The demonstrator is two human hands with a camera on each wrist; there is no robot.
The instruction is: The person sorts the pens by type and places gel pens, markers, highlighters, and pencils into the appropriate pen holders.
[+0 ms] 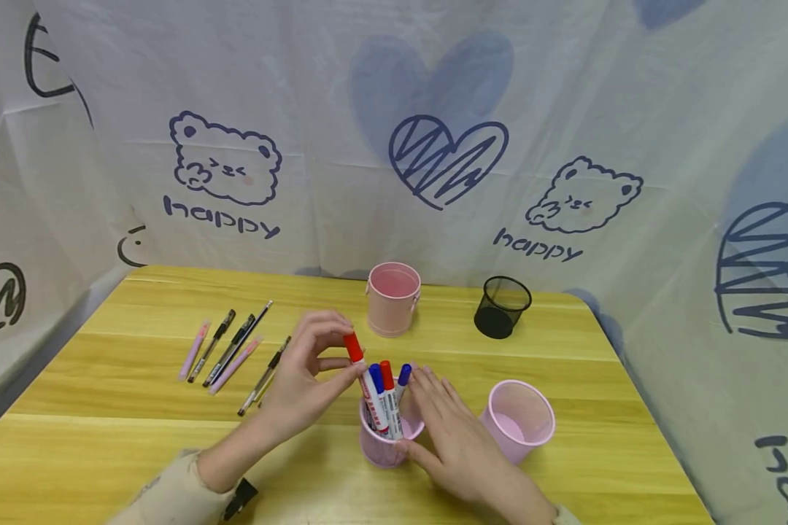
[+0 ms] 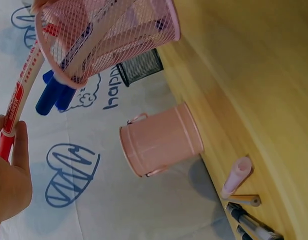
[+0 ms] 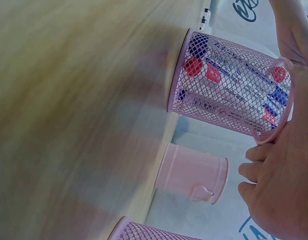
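My left hand [image 1: 305, 372] pinches a red-capped marker [image 1: 373, 401] near its cap, between thumb and fingers. The marker leans down into a pink mesh pen cup [image 1: 382, 448], its lower end inside the rim. Other markers with blue caps [image 2: 51, 95] and a red cap [image 1: 386, 375] stand tilted in the same cup. My right hand [image 1: 456, 437] rests at the cup's right rim, fingers stretched toward the far side and thumb at the near side. In the right wrist view, markers [image 3: 229, 80] show through the mesh.
A second pink mesh cup [image 1: 519, 423] stands right of my right hand. Behind are a pink bucket [image 1: 392, 302] with side handles and a black mesh cup [image 1: 502, 306]. Pens [image 1: 213, 346], pink highlighters [image 1: 193, 350] and a pencil [image 1: 259, 317] lie at the left. A patterned cloth hangs behind the table.
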